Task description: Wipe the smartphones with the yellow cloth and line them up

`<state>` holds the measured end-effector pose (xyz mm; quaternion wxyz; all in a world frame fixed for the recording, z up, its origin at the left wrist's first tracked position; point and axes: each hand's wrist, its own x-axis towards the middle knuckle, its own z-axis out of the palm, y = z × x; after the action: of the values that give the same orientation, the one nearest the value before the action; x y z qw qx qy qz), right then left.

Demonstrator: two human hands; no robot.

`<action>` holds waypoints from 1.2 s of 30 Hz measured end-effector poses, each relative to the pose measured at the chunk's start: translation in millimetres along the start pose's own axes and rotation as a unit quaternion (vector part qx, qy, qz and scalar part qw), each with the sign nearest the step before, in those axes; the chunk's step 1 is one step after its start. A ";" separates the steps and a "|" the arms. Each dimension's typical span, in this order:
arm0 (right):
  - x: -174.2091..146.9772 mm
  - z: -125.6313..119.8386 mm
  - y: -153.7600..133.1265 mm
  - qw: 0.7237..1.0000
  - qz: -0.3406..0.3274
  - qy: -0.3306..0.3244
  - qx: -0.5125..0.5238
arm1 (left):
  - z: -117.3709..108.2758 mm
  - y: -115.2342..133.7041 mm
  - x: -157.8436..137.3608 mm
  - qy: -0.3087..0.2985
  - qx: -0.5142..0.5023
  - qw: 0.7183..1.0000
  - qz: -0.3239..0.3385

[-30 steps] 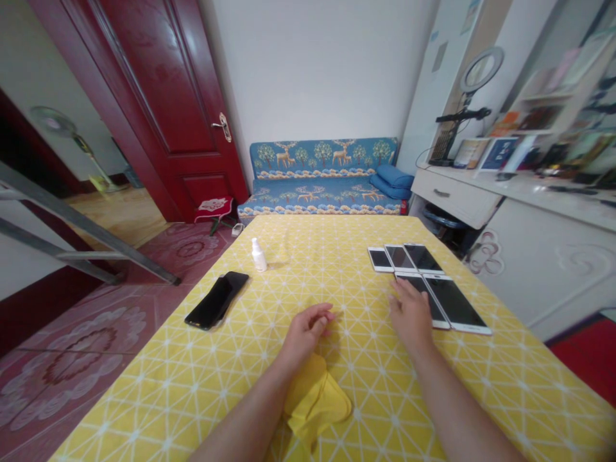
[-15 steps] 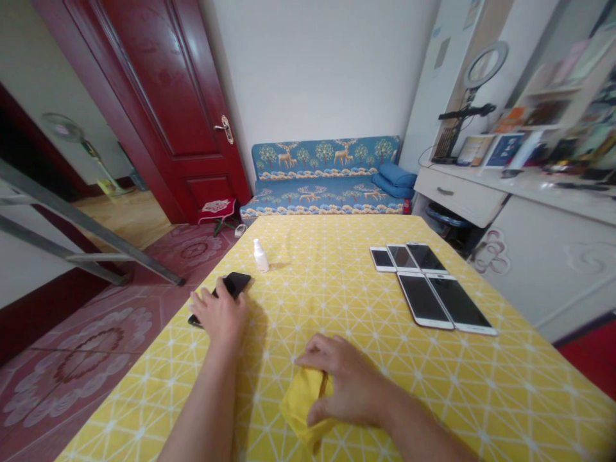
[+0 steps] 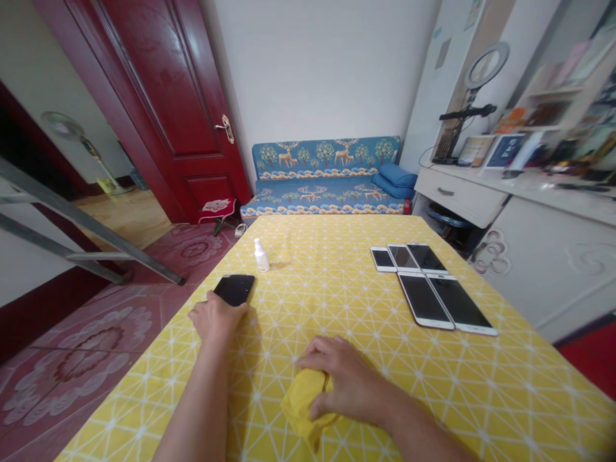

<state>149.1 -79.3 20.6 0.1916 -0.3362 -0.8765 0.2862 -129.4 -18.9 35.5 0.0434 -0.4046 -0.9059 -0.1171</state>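
Note:
My left hand (image 3: 219, 316) grips the near end of a black smartphone (image 3: 235, 289) at the table's left side, thumb on its right edge and fingers on its left. The phone's far end shows beyond the fingers; its near part is hidden under the hand. At the front middle, my right hand (image 3: 342, 378) is closed on a crumpled yellow cloth (image 3: 304, 405), which rests on the tablecloth. A small white spray bottle (image 3: 261, 256) stands upright just beyond the phone.
Several phones and tablets lie in two rows at the right, among them a large white-edged one (image 3: 459, 303). A yellow patterned tablecloth (image 3: 317, 282) covers the table. Behind it are a blue sofa (image 3: 327, 176) and, to the right, a white cabinet (image 3: 457, 192). A metal ladder (image 3: 101, 224) leans at left.
My left hand has shifted from over the middle of the black phone to its near end, and the phone has turned so its screen shows more. The right hand and cloth have barely moved.

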 end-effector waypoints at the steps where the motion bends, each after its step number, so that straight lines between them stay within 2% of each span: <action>1: 0.5 1.4 1.2 1.000 -0.003 0.000 -0.002 | -2.1 0.7 -1.0 0.007 -0.010 1.000 0.008; 3: 1.1 3.9 3.1 1.000 -0.013 0.000 -0.003 | -6.0 4.9 -4.2 0.049 -0.063 0.996 0.027; 5: 1.6 5.1 3.4 1.000 -0.016 0.007 0.004 | -8.5 13.2 -9.4 0.094 -0.169 0.980 0.041; 7: 2.4 4.7 2.5 1.000 -0.006 0.020 0.017 | -8.4 25.3 -17.9 0.096 -0.316 0.943 0.050; 8: 3.0 3.9 2.2 0.999 0.005 0.031 0.027 | -7.3 32.3 -23.8 0.074 -0.399 0.912 0.057; 10: 5.0 1.8 3.5 0.995 0.033 0.074 0.050 | -3.8 46.3 -38.8 -0.009 -0.567 0.822 0.057; 12: 7.4 -1.1 9.0 0.985 0.073 0.138 0.080 | 0.2 58.3 -55.8 -0.153 -0.686 0.711 0.024; 13: 8.4 -3.0 13.3 0.975 0.097 0.173 0.102 | 1.9 62.9 -64.0 -0.231 -0.711 0.664 -0.005; 15: 9.7 -7.8 24.1 0.945 0.155 0.238 0.163 | 4.5 69.2 -78.0 -0.335 -0.730 0.593 -0.051; 18: 8.7 -16.7 40.8 0.872 0.238 0.340 0.261 | 7.6 72.9 -91.0 -0.415 -0.735 0.527 -0.097; 21: 6.1 -22.8 53.1 0.803 0.267 0.425 0.321 | 10.7 74.6 -97.5 -0.477 -0.736 0.471 -0.092; 23: 4.9 -23.5 57.5 0.781 0.257 0.454 0.343 | 12.1 76.2 -100.3 -0.517 -0.735 0.433 -0.071; 25: 4.6 -22.5 57.9 0.774 0.243 0.470 0.348 | 12.3 78.2 -103.1 -0.544 -0.732 0.404 -0.064; 28: 4.7 -20.3 49.3 0.791 0.219 0.485 0.301 | 10.5 81.6 -107.7 -0.559 -0.734 0.378 -0.079; 29: 4.5 -19.4 44.0 0.807 0.200 0.488 0.266 | 9.6 82.8 -109.4 -0.560 -0.738 0.367 -0.085; 31: 4.0 -17.0 31.0 0.858 0.133 0.465 0.173 | 7.9 85.0 -112.3 -0.545 -0.752 0.356 -0.104; 34: 4.1 -10.6 9.8 0.937 -0.010 0.348 0.023 | 5.9 85.9 -114.2 -0.536 -0.756 0.351 -0.136; 36: 6.2 -5.4 -1.4 0.964 -0.073 0.252 -0.049 | 4.8 84.4 -113.8 -0.567 -0.742 0.331 -0.138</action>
<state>146.9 -73.9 26.5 0.4098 -0.3411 -0.8353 0.1340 9.5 -45.5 26.1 -0.8156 -0.1078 -0.2930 -0.4872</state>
